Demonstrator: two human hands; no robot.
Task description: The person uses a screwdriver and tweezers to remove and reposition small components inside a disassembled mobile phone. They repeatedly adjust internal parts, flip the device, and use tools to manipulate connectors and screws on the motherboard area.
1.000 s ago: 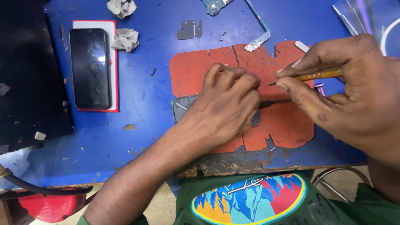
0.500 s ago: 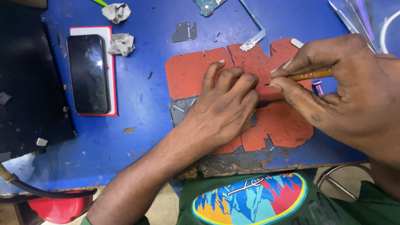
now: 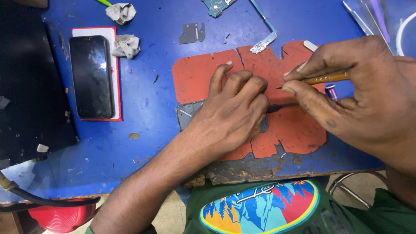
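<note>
My left hand (image 3: pixel 232 110) lies flat, palm down, pressing on an opened grey phone body (image 3: pixel 187 113) that rests on a torn red mat (image 3: pixel 197 76). Most of the phone body is hidden under the hand. My right hand (image 3: pixel 355 93) grips a thin tool with a yellow-brown handle (image 3: pixel 327 78), its dark tip pointing left toward the fingers of my left hand. A black rod (image 3: pixel 281 106) runs from the phone body under my right thumb.
A black phone (image 3: pixel 91 76) lies on a red-edged white card at the left. Crumpled tissues (image 3: pixel 125 45), a grey metal plate (image 3: pixel 191 33), a circuit board (image 3: pixel 216 6) and a flex strip (image 3: pixel 265 41) lie at the back of the blue table (image 3: pixel 143 143). A red stool (image 3: pixel 63 216) stands below.
Both hands hold nearly the same pose. The view has shifted slightly, so the table's contents sit a little lower in the frame.
</note>
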